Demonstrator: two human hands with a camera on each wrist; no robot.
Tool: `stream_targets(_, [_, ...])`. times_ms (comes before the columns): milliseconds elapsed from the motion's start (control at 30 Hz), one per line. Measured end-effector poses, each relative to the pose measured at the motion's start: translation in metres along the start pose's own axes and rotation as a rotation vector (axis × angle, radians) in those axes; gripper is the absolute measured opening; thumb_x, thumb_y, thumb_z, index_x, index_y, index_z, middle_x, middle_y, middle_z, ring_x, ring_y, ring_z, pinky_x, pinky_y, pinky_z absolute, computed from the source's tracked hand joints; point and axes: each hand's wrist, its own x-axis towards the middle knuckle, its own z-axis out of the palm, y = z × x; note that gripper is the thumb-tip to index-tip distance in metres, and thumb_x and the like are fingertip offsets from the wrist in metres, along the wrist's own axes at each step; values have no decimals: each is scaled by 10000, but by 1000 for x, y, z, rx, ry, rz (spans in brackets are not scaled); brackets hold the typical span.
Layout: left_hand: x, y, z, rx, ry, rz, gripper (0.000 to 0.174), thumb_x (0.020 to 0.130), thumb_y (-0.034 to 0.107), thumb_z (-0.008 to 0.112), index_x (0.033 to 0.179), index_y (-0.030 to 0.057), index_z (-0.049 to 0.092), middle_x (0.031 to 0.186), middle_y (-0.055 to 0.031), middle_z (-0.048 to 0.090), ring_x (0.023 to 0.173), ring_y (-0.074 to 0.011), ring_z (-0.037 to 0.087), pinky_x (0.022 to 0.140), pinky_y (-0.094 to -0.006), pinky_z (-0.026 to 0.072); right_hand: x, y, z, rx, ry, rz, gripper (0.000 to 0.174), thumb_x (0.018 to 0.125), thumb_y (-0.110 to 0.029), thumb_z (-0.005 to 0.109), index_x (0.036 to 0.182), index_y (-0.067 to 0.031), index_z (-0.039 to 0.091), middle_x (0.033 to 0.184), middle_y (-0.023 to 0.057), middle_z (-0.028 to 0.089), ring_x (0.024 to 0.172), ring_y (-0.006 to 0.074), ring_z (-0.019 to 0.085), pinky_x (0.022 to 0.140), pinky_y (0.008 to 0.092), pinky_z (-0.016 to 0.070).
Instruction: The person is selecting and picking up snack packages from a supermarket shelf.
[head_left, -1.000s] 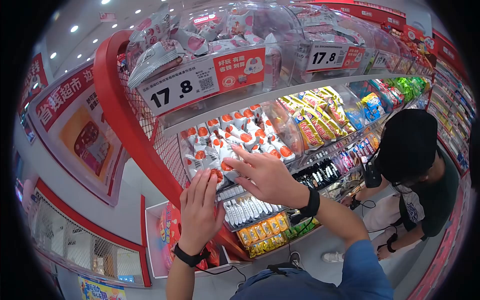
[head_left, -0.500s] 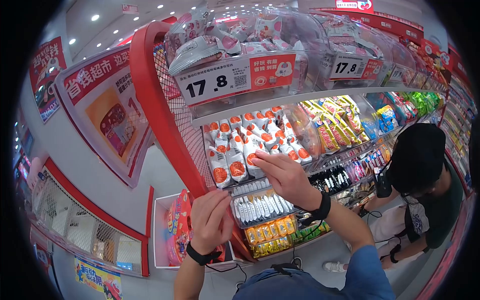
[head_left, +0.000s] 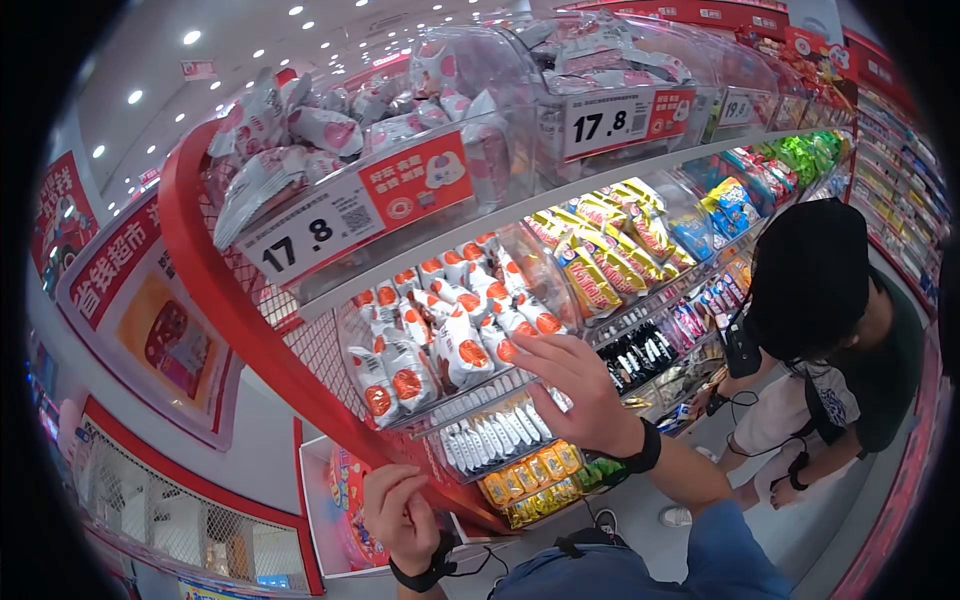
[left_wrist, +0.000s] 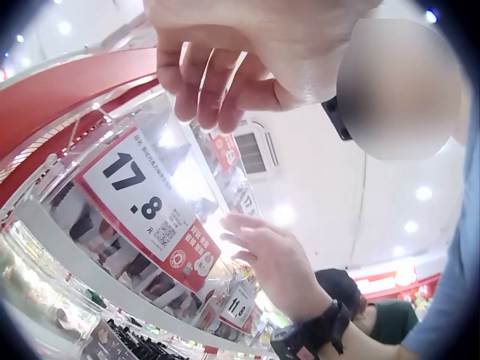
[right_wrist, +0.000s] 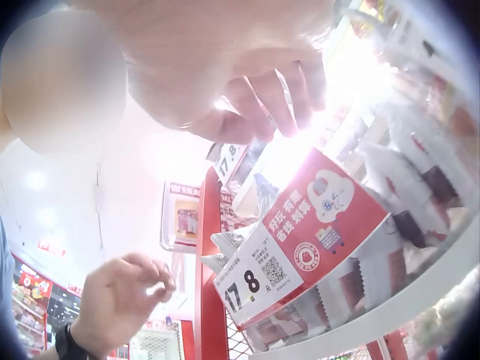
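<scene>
Both the left hand (head_left: 403,535), loosely bent, and the right hand (head_left: 590,400), outstretched, look empty and apart; orange-spotted white packets (head_left: 465,355) lean in a clear bin (head_left: 550,270) just beside the latter, contact unclear; a careless brush might topple the loosely propped front ones.

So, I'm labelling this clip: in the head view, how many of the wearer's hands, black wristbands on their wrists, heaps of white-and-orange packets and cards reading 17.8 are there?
Hands: 2 (left hand, right hand)
Black wristbands: 2
Heaps of white-and-orange packets: 1
17.8 cards: 2
Total: 7
</scene>
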Motion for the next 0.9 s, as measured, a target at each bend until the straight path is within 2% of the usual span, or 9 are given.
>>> stream_targets(200, [-35, 0, 31, -4, -77, -416, 112, 849, 50, 565, 858, -38, 633, 937, -151, 644, 916, -272, 601, 844, -364, 458, -61, 23, -45, -39, 90, 153, 302, 735, 67, 632, 1020, -15, 693, 1123, 121, 696, 985, 286, 638, 836, 383, 502])
stream_targets(367, [-43, -7, 64, 2, -152, -400, 130, 809, -19, 546, 896, -32, 642, 928, -152, 651, 859, -277, 624, 791, -346, 483, -118, 49, -74, 38, 192, 393, 209, 769, 80, 602, 938, -6, 690, 986, 117, 710, 832, 272, 639, 753, 354, 497])
stream_targets(400, [-44, -6, 72, -7, -156, -416, 131, 811, -23, 543, 897, -34, 642, 929, -151, 651, 861, -274, 624, 791, -344, 483, -122, 52, -77, 23, 227, 421, 182, 793, 76, 580, 913, -6, 689, 898, 109, 699, 768, 257, 629, 715, 334, 487])
stream_targets(500, [-55, -7, 94, -20, -148, -468, 138, 810, -37, 536, 898, -35, 642, 932, -145, 652, 860, -265, 624, 790, -342, 485, -157, 72, -77, 116, 227, 624, 169, 815, 67, 566, 907, -10, 685, 853, 107, 684, 754, 226, 625, 673, 311, 474])
stream_targets(533, [-58, -5, 99, -20, -139, -488, 141, 808, -41, 535, 899, -34, 642, 932, -143, 653, 859, -263, 624, 790, -342, 486, -166, 80, -74, 150, 233, 691, 152, 841, 52, 568, 923, -5, 682, 811, 89, 676, 732, 177, 623, 633, 286, 456])
stream_targets(633, [-56, 10, 106, 17, -180, -539, 143, 803, -43, 550, 905, -27, 648, 931, -139, 652, 858, -264, 626, 796, -348, 488, -192, 103, -60, 258, 166, 873, 138, 863, 29, 578, 950, 2, 682, 812, 69, 689, 716, 131, 619, 628, 272, 451])
stream_targets(667, [-58, 10, 103, 31, -211, -497, 153, 796, -45, 557, 910, -22, 657, 937, -138, 656, 859, -272, 630, 805, -352, 489, -203, 110, -54, 321, 116, 949, 115, 915, 15, 565, 970, 12, 666, 833, 60, 686, 760, 104, 619, 697, 247, 476])
stream_targets(767, [-63, 20, 84, 184, -201, -537, 159, 795, -45, 556, 911, -25, 663, 941, -145, 661, 882, -281, 632, 818, -357, 488, -203, 116, -33, 460, 53, 998, 133, 921, 15, 555, 990, 13, 668, 834, 59, 686, 765, 98, 627, 704, 238, 485])
stream_targets(900, [-88, 19, 40, 297, -90, -631, 152, 797, -47, 548, 901, -39, 659, 935, -154, 663, 906, -291, 631, 848, -369, 484, -187, 109, 0, 605, 27, 918, 140, 922, 24, 556, 990, 8, 677, 803, 64, 695, 725, 92, 640, 648, 238, 497])
